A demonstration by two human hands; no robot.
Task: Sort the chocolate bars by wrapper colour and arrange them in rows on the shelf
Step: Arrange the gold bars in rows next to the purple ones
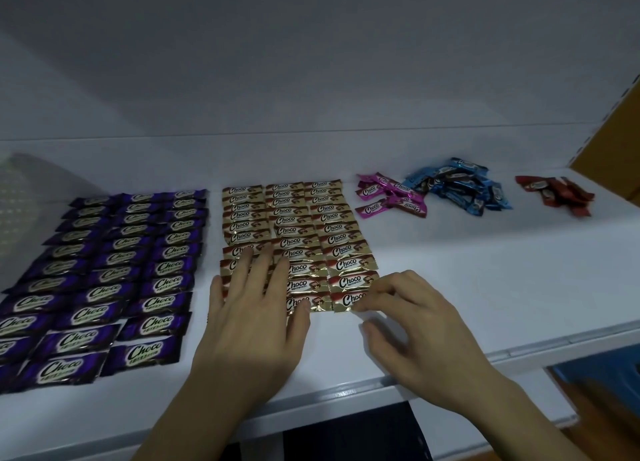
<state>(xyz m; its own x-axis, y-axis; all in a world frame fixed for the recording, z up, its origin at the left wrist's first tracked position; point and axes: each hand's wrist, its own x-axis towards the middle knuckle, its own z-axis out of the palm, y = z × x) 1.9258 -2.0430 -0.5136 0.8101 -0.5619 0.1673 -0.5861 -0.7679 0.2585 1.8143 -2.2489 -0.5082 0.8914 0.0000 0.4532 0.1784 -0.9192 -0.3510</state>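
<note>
On the white shelf (450, 287) lie five colour groups. The purple bars (114, 273) and the gold bars (304, 218) each form three columns, roughly eleven deep. Beyond them are loose heaps: about five pink bars (384, 197), many blue bars (457, 187) too tangled to count, and a few red bars (557, 194). The left hand (249, 318) lies flat, fingers spread, covering the near end of the left gold column. The right hand (415, 325) has curled fingertips touching the end of the nearest gold bar (346, 301); I cannot tell if it pinches.

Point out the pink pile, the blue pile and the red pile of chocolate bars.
pink pile (394, 194): head view, a pink wrapper at the heap's middle.
blue pile (459, 187): head view, a blue wrapper at the heap's middle.
red pile (559, 195): head view, a red wrapper at the heap's middle.
</note>
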